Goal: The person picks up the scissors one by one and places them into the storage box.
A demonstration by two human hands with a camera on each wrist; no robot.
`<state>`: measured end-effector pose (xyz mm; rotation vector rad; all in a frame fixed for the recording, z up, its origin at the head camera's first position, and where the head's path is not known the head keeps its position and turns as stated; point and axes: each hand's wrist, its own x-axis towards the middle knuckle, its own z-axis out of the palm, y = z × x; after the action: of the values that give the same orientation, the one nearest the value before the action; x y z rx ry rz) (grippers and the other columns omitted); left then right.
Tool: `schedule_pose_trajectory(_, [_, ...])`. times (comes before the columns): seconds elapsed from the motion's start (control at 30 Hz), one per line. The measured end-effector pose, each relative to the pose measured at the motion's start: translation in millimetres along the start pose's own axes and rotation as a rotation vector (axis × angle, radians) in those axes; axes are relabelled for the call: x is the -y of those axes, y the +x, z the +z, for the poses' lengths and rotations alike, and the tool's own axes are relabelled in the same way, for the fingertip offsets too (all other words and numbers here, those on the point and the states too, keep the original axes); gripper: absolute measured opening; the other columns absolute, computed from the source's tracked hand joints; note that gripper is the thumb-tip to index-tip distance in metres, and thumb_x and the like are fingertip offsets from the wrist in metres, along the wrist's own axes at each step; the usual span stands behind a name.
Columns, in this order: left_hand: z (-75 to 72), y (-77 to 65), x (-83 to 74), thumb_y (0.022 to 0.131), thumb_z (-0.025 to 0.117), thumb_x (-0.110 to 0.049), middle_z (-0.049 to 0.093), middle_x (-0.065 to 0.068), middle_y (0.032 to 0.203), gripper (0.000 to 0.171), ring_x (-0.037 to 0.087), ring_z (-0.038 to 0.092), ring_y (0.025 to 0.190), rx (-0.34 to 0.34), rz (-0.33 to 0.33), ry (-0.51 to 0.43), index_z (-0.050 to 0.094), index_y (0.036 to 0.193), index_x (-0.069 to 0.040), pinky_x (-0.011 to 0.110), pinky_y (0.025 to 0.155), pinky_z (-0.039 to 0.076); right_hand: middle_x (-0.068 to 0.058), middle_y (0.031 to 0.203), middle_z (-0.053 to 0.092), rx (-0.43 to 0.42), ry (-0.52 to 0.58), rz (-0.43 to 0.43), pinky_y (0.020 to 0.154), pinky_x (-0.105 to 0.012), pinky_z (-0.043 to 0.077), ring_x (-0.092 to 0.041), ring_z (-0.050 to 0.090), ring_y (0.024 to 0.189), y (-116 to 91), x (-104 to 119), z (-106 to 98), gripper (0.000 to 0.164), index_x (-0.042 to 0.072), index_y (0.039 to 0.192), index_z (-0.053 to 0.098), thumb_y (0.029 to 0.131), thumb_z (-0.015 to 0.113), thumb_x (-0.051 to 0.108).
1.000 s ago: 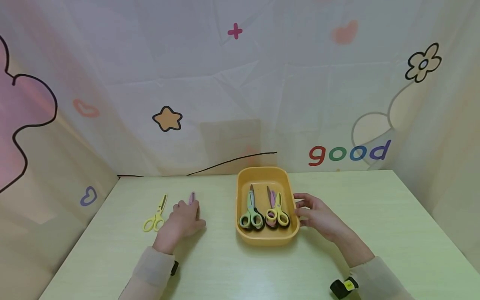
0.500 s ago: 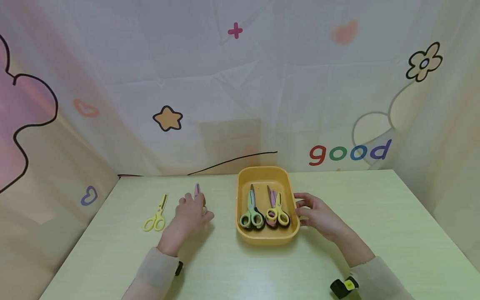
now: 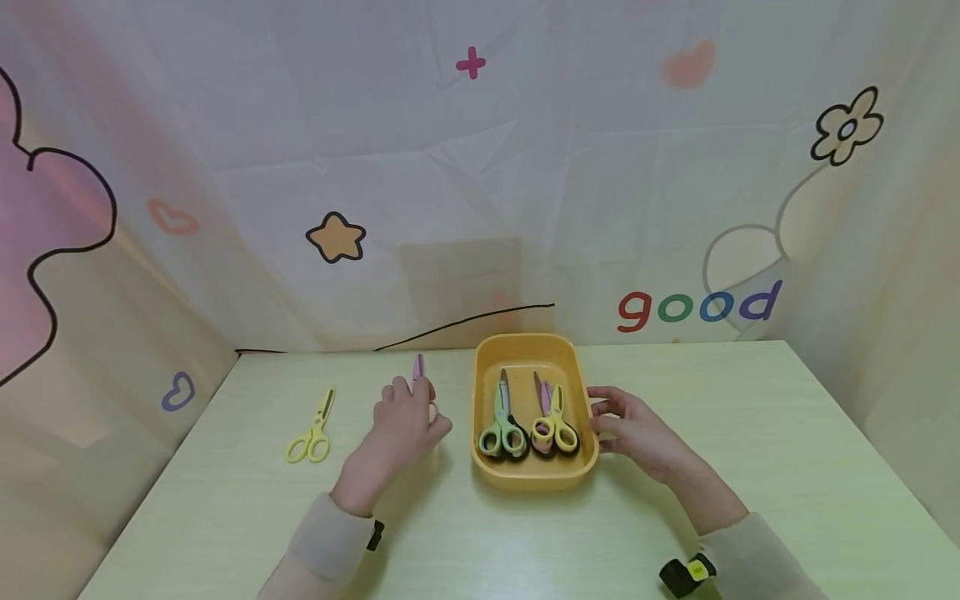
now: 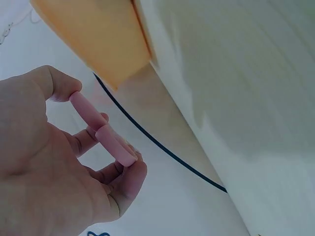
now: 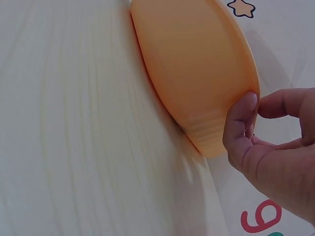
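In the head view my left hand [image 3: 401, 421] pinches a pair of pink-purple scissors [image 3: 418, 368] over the table, the blades pointing away from me. The left wrist view shows its pink handle loops [image 4: 88, 110] between thumb and fingers. My right hand [image 3: 637, 432] grips the right rim of the orange-yellow tray [image 3: 528, 482]; its thumb and a finger meet at the rim [image 5: 253, 73] in the right wrist view. Inside the tray lie several scissors, with green scissors [image 3: 500, 407] on the left, and yellow scissors [image 3: 557, 406] overlapping purple ones [image 3: 545, 393] on the right.
Another pair of yellow scissors [image 3: 318, 422] lies on the pale table [image 3: 450, 550], left of my left hand. A printed curtain [image 3: 450, 192] hangs along the table's back edge. Black straps with small devices [image 3: 678, 577] sit at both wrists.
My left hand has moved to the right and slightly away from me with the pink-purple scissors, closer to the tray. The right hand, the tray and the yellow scissors on the table have stayed put.
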<state>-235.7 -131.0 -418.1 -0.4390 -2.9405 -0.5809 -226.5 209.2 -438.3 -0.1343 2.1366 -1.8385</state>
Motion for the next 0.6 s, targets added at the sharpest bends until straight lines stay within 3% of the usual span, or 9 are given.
schedule_pose_trajectory(0.23, [1.5,-1.0,-16.9,0.085,0.055,-0.019,0.044,0.019,0.095,0.026,0.034,0.042,0.086,-0.037,0.051,-0.021,0.051,0.105,-0.004,0.043,0.068,0.038,-0.024,0.128,0.043,-0.007,-0.006,-0.002,0.089,-0.037,0.058,-0.030,0.055,0.107,-0.5,0.2,0.8,0.059,-0.006,0.154,0.029,0.101,0.053,0.004])
schedule_pose_trajectory(0.6, [5.5,2.9,-43.8,0.089,0.057,-0.023,0.041,0.014,0.097,0.030,0.032,0.039,0.090,0.029,0.094,-0.023,0.049,0.110,-0.003,0.041,0.074,0.035,-0.024,0.130,0.043,-0.015,-0.010,0.006,0.090,-0.038,0.058,-0.032,0.056,0.108,-0.6,0.3,1.4,0.058,-0.005,0.153,0.030,0.101,0.053,0.004])
